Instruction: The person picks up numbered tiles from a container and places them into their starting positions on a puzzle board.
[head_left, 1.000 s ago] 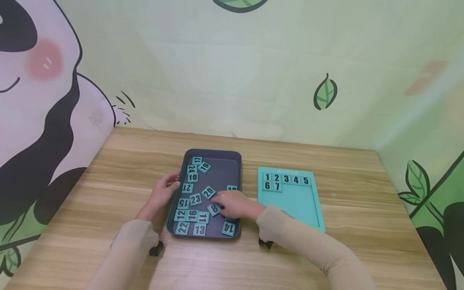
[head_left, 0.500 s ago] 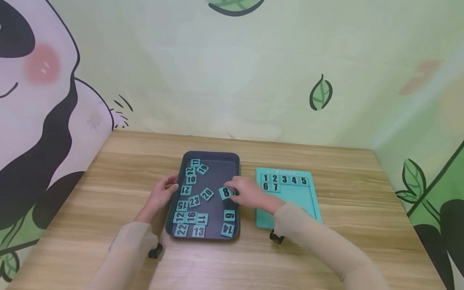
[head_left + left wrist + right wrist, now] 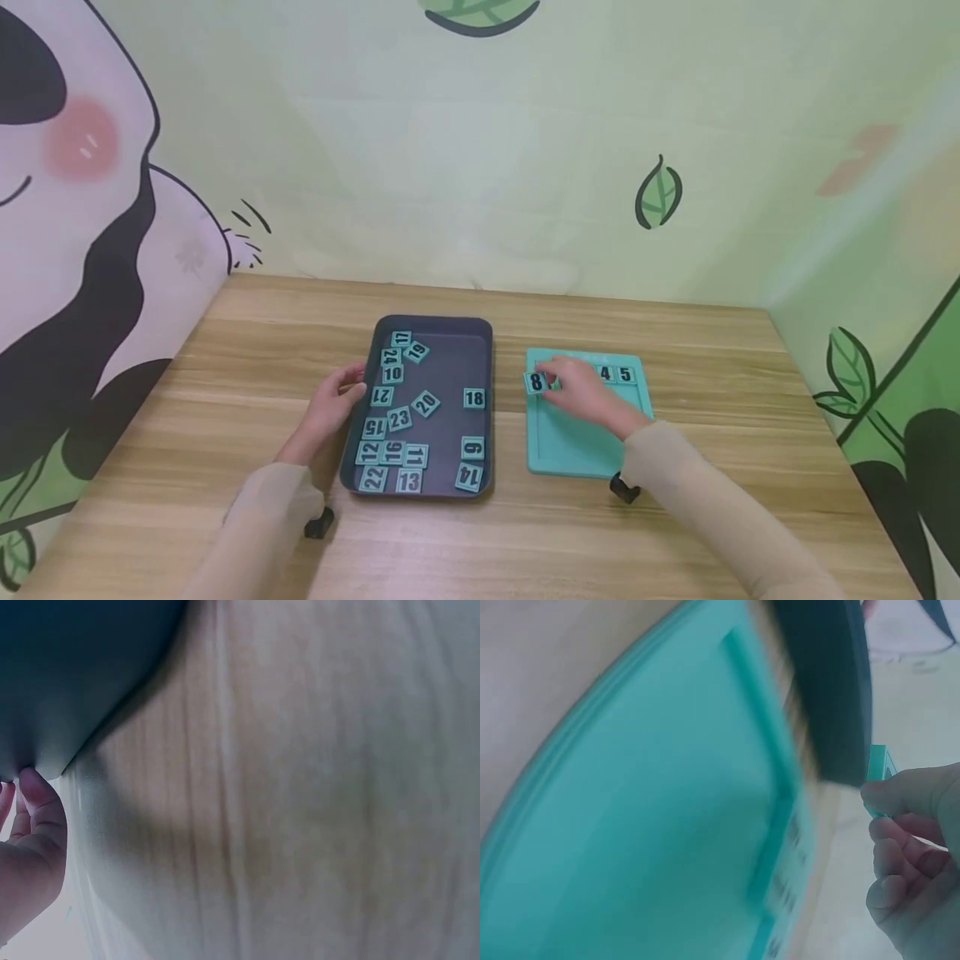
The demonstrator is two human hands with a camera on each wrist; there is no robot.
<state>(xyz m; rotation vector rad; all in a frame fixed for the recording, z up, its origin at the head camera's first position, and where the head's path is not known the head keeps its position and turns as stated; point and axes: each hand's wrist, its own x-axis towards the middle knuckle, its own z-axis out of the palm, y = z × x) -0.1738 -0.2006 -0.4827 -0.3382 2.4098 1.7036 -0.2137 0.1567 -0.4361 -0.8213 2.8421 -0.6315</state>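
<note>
My right hand [image 3: 573,385] pinches a teal number tile marked 8 [image 3: 536,382] over the upper left corner of the teal puzzle board [image 3: 581,446]. Tiles 4 and 5 [image 3: 616,375] show in the board's top row; the hand hides the others. In the right wrist view the fingers [image 3: 900,799] hold the tile's edge [image 3: 877,769] above the board [image 3: 652,847]. My left hand [image 3: 336,402] grips the left rim of the dark tray [image 3: 480,329], which holds several loose number tiles such as 18 [image 3: 473,398] and 20 [image 3: 425,404]. The left wrist view shows a fingertip [image 3: 34,787] against the tray's side [image 3: 75,667].
Tray and board lie side by side on a wooden table [image 3: 735,392] set in a corner of cartoon-printed walls. Small black objects sit near the left sleeve [image 3: 318,525] and the right sleeve [image 3: 622,489]. Bare wood lies on the left, right and front.
My right hand picked tile 8 out of the tray and carried it rightward to the board's upper left. Tiles 18 and 9 came into view. The left hand stayed on the tray rim.
</note>
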